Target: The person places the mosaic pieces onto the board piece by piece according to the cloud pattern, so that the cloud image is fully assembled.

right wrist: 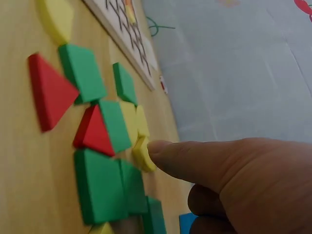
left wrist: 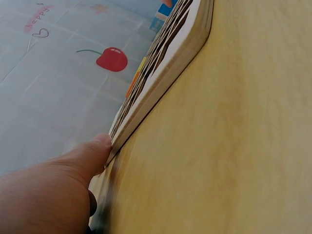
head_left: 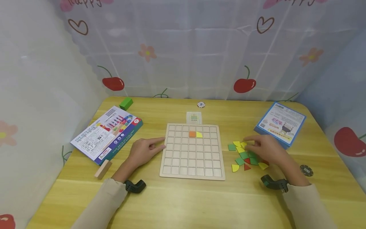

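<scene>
Two tiles (head_left: 192, 134) sit on one board (head_left: 187, 175); left hand (head_left: 143, 150) touches it, fingers apart; right hand (head_left: 267, 149), grip unclear.

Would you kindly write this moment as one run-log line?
left hand: touching left edge of grid board | right hand: over loose pieces, contact unclear | on board: orange square, yellow quarter-circle beside it

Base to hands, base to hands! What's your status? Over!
Left hand touching grid board. Right hand at loose pieces. Orange square, yellow piece on board. Blue box beyond right hand, not blocking pieces.
</scene>
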A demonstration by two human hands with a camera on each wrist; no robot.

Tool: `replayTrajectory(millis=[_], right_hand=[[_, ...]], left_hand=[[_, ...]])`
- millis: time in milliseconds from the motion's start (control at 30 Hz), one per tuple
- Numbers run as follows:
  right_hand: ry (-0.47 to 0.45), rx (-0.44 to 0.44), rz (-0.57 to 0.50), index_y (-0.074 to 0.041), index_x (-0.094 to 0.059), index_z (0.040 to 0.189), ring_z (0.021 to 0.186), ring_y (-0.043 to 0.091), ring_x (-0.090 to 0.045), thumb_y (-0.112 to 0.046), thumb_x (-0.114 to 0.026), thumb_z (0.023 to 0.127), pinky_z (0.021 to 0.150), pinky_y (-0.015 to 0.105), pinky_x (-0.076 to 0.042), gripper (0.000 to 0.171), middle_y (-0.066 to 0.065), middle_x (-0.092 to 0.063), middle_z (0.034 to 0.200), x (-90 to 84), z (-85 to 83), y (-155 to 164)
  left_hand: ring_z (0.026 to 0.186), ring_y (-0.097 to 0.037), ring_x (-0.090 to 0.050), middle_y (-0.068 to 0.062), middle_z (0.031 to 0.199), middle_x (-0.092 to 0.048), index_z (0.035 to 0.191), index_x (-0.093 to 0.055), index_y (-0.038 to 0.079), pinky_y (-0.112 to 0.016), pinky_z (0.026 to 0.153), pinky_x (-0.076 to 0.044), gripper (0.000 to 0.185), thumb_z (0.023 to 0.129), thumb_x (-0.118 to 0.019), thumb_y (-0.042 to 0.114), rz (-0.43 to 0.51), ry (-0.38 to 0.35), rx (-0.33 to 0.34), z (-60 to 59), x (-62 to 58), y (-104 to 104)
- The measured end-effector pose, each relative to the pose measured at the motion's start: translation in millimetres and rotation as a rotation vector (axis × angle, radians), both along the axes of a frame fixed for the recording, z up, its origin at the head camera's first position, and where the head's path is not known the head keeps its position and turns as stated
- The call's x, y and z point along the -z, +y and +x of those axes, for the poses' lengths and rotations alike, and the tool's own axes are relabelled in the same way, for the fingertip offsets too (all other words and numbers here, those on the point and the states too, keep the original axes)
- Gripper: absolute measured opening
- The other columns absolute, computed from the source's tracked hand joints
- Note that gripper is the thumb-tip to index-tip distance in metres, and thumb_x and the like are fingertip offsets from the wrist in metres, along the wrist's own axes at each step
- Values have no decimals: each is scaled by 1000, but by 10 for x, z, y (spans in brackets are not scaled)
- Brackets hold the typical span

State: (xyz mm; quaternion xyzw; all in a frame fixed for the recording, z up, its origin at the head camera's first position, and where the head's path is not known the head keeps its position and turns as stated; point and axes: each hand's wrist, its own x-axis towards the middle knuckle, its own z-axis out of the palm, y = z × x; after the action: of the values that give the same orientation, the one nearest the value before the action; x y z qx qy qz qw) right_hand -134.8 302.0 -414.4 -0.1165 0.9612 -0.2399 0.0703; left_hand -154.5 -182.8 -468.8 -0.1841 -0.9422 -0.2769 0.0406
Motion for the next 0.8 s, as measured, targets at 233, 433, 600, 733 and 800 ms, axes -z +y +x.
replayTrajectory(millis=[233, 433, 600, 733, 800], right_hand=[[27, 3, 64, -6, -74, 123, 55, 17, -40, -31, -75, 95, 53, 31, -32, 37, -2, -44, 61, 26, 27, 26], [43, 0, 95, -4, -73, 123, 55, 16, -41, -22, -73, 95, 53, 32, -33, 33, -2, -46, 62, 6, 36, -15], [55, 16, 101, -4, -73, 123, 53, 16, -41, -16, -69, 95, 50, 32, -32, 31, -2, -45, 61, 11, 41, -43], [75, 21, 115, -6, -73, 124, 53, 15, -42, -26, -74, 95, 52, 32, -33, 35, -3, -45, 60, 35, 41, -74], [95, 19, 121, -6, -73, 123, 53, 15, -42, -30, -75, 94, 56, 34, -33, 37, -3, -45, 60, 56, 37, -88]], left_hand=[[51, -9, -37, 11, 56, -41, 131, -72, 31, -30, 55, -28, 42, 95, -70, 51, -6, -2, -3, 3, -5, 3], [50, -8, -35, 12, 55, -40, 131, -73, 30, -30, 54, -27, 42, 94, -71, 50, 6, 12, 1, 10, -19, 15], [50, -8, -34, 12, 55, -40, 130, -73, 28, -29, 53, -26, 41, 94, -72, 49, 11, 32, 10, 16, -32, 14], [50, -8, -34, 12, 55, -40, 130, -73, 28, -29, 53, -26, 42, 94, -71, 50, 3, 22, 7, 15, -23, 12], [50, -8, -34, 12, 55, -40, 131, -73, 29, -30, 53, -26, 42, 94, -71, 51, 2, 17, 3, 14, -18, 13]])
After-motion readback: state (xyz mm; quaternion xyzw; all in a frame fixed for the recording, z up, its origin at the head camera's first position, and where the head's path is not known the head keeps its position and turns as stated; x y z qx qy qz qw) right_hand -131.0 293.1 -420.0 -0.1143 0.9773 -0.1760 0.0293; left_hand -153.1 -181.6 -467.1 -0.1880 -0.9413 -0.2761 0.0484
